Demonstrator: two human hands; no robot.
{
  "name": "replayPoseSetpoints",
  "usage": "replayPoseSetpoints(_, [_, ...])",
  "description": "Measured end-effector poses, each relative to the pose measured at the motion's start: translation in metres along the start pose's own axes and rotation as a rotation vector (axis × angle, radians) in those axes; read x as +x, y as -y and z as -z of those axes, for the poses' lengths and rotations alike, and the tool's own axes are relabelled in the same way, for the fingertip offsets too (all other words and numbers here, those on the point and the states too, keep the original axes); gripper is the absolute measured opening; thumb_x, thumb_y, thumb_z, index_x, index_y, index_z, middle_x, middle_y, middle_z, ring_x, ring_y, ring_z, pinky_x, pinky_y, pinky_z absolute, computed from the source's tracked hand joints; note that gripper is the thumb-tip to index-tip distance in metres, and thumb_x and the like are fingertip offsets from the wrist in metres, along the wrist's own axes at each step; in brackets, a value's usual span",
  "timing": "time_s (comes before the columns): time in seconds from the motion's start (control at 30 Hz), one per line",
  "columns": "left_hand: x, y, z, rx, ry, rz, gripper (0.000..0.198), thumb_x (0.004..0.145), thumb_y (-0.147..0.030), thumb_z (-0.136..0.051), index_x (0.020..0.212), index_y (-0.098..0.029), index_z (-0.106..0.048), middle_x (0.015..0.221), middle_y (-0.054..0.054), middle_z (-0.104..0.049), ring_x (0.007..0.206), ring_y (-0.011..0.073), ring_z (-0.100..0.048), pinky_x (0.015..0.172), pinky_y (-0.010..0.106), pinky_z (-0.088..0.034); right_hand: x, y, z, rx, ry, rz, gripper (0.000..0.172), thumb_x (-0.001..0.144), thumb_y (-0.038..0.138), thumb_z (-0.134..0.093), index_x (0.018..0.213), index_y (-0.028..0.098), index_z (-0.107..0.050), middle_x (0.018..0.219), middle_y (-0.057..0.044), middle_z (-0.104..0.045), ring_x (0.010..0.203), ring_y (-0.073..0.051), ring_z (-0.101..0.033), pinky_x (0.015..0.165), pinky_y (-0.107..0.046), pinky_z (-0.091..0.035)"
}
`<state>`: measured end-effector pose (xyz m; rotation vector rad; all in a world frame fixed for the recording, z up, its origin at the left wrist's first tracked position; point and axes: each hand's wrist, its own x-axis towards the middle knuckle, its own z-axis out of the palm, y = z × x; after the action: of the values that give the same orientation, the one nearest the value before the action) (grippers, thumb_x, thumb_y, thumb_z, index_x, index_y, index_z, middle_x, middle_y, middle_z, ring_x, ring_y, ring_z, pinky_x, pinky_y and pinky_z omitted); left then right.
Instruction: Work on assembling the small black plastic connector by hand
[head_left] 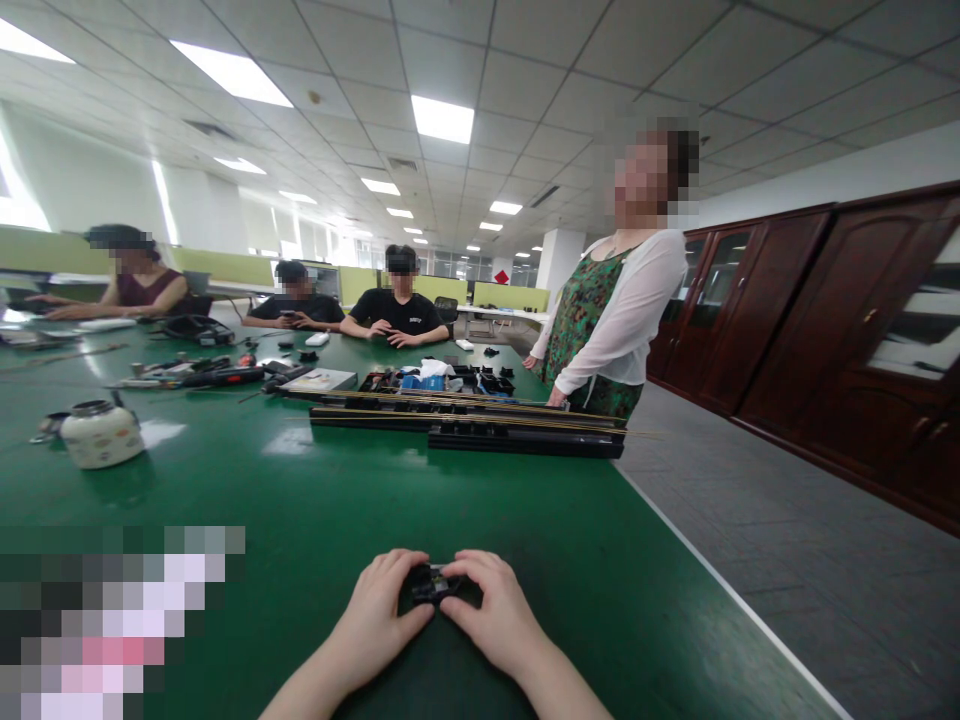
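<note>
My left hand (379, 605) and my right hand (491, 605) rest on the green table (300, 500) near its front edge. Both have their fingers curled round a small black part (433, 585) held between them. Little of the part shows between the fingers, and I cannot make out what it is.
Long black trays (480, 430) with small parts lie across the middle of the table. A white jar (101, 435) stands at the left, with tools (217, 375) behind it. Three people sit at the far side; one stands at the right edge. Dark wooden cabinets (825, 320) line the right wall.
</note>
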<state>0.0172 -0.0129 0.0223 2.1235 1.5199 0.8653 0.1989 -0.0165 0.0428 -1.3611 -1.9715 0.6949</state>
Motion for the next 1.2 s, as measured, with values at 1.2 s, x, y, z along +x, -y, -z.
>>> replayPoseSetpoints(1.2, [0.001, -0.003, 0.001, -0.016, 0.016, 0.0, 0.03, 0.067, -0.022, -0.056, 0.097, -0.025, -0.058, 0.101, 0.004, -0.063, 0.097, 0.0246, -0.054, 0.088, 0.041, -0.039, 0.006, -0.009, -0.002, 0.292, -0.115, -0.072, 0.019, 0.07, 0.024, -0.06, 0.089, 0.021, -0.064, 0.092, -0.003, -0.068, 0.092, -0.019, -0.06, 0.087, -0.033, -0.044])
